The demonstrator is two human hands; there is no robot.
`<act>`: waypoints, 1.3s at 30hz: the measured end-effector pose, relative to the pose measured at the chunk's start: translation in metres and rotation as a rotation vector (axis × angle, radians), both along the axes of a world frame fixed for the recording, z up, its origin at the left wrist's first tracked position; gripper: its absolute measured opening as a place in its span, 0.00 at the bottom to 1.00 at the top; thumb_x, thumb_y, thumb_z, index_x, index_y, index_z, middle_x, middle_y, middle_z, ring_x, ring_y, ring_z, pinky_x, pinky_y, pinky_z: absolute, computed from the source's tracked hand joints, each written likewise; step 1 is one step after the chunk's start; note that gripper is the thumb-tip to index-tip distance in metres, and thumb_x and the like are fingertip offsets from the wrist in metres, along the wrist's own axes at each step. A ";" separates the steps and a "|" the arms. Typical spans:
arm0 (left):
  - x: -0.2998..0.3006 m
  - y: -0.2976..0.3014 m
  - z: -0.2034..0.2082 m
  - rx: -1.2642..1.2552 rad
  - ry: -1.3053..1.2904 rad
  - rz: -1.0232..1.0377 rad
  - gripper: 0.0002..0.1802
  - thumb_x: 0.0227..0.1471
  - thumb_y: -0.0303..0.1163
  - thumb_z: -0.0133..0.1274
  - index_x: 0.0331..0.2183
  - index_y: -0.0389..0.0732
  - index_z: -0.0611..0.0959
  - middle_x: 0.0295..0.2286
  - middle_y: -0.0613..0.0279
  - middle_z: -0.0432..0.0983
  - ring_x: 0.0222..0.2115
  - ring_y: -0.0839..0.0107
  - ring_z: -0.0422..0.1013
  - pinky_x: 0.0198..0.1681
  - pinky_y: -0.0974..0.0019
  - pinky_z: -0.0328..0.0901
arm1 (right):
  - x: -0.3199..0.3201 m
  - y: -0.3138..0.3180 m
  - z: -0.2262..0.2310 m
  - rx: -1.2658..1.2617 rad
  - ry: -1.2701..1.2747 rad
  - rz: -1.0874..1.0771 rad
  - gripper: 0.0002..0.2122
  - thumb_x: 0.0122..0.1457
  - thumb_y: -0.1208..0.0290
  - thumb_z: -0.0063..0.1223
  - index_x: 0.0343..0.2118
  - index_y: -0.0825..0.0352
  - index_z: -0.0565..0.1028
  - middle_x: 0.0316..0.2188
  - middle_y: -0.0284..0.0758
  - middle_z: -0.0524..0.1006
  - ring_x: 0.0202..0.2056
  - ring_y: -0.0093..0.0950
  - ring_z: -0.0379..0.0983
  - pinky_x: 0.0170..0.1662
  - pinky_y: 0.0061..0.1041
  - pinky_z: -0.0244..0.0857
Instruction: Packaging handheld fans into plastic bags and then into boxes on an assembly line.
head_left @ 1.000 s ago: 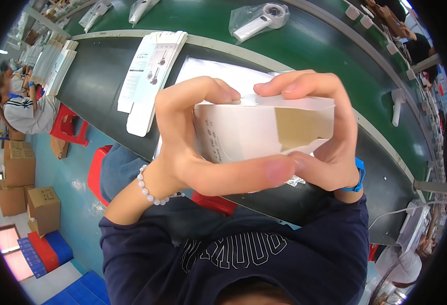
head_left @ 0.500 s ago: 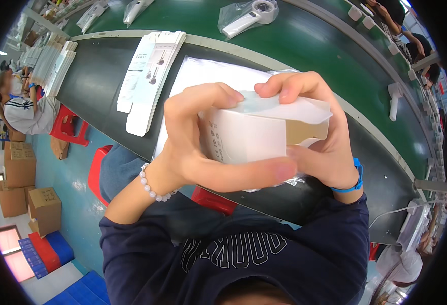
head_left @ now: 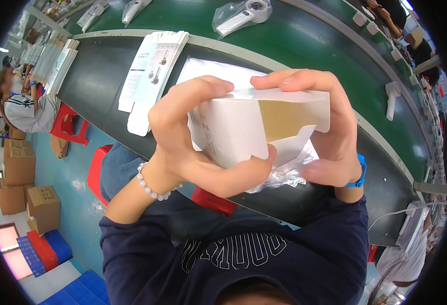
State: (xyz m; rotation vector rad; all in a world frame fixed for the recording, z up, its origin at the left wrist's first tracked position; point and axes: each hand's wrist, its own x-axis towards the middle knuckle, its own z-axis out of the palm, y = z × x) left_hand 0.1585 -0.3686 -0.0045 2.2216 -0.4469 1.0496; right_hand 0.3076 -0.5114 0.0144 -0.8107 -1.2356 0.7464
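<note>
Between my hands is a white cardboard box [head_left: 231, 129], raised over the dark table, its right end open onto a bare tan inside and a loose flap. My left hand [head_left: 182, 137] wraps round its left side, fingers on top and thumb across the lower front edge. My right hand [head_left: 335, 127] grips the box's top and right flap with its fingers, while the thumb hangs apart below the opening. Beneath the box lie a white sheet-like thing [head_left: 203, 68] and crumpled clear plastic [head_left: 287, 173], both partly hidden.
Flat printed cartons [head_left: 149, 71] are stacked left of the box. Beyond the table edge, a green conveyor belt [head_left: 305, 46] carries bagged white handheld devices [head_left: 238, 20]. Another person [head_left: 25, 107] sits at far left near a red stool [head_left: 69, 124]. Brown cartons [head_left: 44, 208] stand on the floor.
The box has opened out squarer, showing more of its inside. My right thumb has come away from the lower edge, and my left thumb has shifted left. The bagged device on the belt slid left.
</note>
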 end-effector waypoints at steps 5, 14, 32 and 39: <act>0.002 0.003 0.001 0.039 -0.028 -0.007 0.43 0.32 0.32 0.69 0.50 0.46 0.65 0.47 0.41 0.60 0.41 0.50 0.69 0.39 0.56 0.69 | -0.005 0.002 -0.010 -0.152 -0.098 -0.152 0.22 0.47 0.82 0.53 0.47 0.68 0.61 0.48 0.45 0.67 0.54 0.33 0.64 0.53 0.32 0.63; 0.010 0.008 0.002 0.372 -0.172 0.011 0.28 0.39 0.21 0.63 0.44 0.51 0.75 0.51 0.41 0.54 0.38 0.50 0.72 0.34 0.56 0.73 | -0.005 0.005 -0.013 -0.066 -0.054 -0.166 0.09 0.59 0.76 0.46 0.43 0.70 0.69 0.39 0.34 0.72 0.41 0.21 0.70 0.44 0.22 0.64; 0.008 0.005 0.007 0.343 -0.222 0.127 0.24 0.32 0.26 0.69 0.37 0.55 0.84 0.45 0.48 0.61 0.35 0.60 0.71 0.31 0.69 0.72 | 0.002 0.007 -0.012 -0.067 -0.112 -0.010 0.23 0.44 0.73 0.61 0.43 0.67 0.64 0.43 0.44 0.69 0.46 0.34 0.69 0.48 0.31 0.66; 0.016 0.004 -0.006 0.374 -0.344 0.082 0.23 0.36 0.22 0.64 0.37 0.57 0.83 0.45 0.51 0.60 0.37 0.60 0.68 0.28 0.70 0.71 | 0.005 0.009 -0.014 0.004 -0.240 -0.108 0.16 0.52 0.67 0.58 0.40 0.67 0.66 0.37 0.42 0.72 0.44 0.35 0.71 0.47 0.32 0.66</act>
